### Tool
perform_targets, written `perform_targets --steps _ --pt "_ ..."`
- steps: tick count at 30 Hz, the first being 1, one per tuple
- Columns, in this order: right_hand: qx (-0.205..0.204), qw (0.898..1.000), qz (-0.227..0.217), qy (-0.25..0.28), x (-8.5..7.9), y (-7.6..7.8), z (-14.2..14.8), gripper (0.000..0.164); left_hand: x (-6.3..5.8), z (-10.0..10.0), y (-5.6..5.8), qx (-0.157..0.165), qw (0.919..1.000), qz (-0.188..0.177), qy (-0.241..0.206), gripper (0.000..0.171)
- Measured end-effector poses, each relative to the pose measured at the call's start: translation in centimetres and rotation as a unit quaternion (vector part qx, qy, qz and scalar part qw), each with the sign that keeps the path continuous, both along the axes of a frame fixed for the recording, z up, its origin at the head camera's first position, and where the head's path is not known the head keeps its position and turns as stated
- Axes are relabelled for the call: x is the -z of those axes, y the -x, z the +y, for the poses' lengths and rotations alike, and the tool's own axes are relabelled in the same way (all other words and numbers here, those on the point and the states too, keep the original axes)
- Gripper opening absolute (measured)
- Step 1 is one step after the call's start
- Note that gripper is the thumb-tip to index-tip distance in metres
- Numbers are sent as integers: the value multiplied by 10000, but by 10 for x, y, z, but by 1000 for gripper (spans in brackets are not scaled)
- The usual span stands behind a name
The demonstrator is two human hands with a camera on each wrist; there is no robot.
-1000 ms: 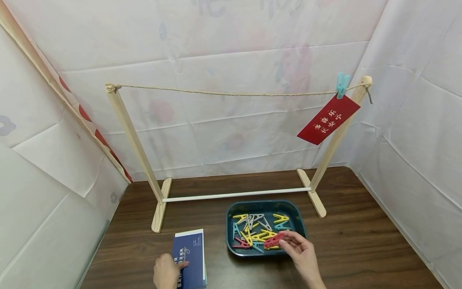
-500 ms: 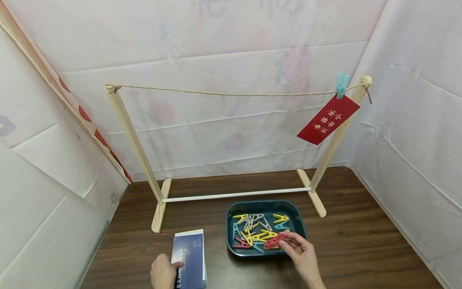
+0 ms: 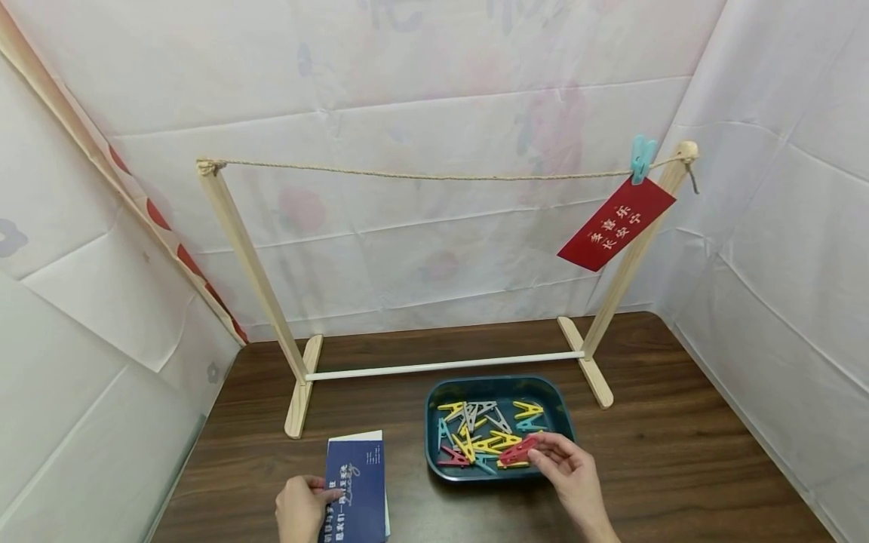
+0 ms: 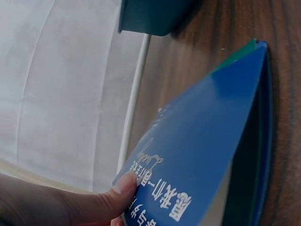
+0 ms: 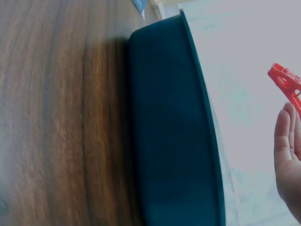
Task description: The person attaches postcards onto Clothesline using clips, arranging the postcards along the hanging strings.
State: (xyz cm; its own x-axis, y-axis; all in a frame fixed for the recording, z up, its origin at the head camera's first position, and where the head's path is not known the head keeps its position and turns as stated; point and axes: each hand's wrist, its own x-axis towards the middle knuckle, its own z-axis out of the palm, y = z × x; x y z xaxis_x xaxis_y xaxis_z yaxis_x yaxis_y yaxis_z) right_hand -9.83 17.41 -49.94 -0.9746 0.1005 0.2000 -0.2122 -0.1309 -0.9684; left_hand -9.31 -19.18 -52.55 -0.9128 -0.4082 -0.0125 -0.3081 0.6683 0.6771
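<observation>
My left hand point(image 3: 301, 507) pinches the left edge of a dark blue card point(image 3: 358, 494) between thumb and fingers. In the left wrist view that blue card point(image 4: 202, 122) is lifted along the held side, above other blue and green cards point(image 4: 265, 141) lying on the table. My right hand point(image 3: 573, 479) pinches a red clothespin point(image 3: 518, 450) over the near right corner of a dark teal tray point(image 3: 434, 469). Against the pale backdrop in the right wrist view, the red clothespin point(image 5: 286, 84) stands out above the fingertips. Yellow, grey, blue and red clothespins point(image 3: 475, 441) lie in the tray.
Behind the tray stands a wooden frame point(image 3: 254, 264) with a rope point(image 3: 421, 177) strung between its posts. A light blue clothespin point(image 3: 641, 160) holds a red card point(image 3: 616, 225) at the rope's right end. A white rod point(image 3: 444, 366) joins the feet.
My left hand has shifted slightly left and now lifts the top blue card by its left edge. The right hand with the red clothespin has barely moved.
</observation>
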Motion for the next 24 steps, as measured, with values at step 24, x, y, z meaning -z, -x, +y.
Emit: perform_targets --steps 24 --pt "-1031 9842 1366 -462 -30 12 25 23 -31 14 -7 761 9966 173 -246 17"
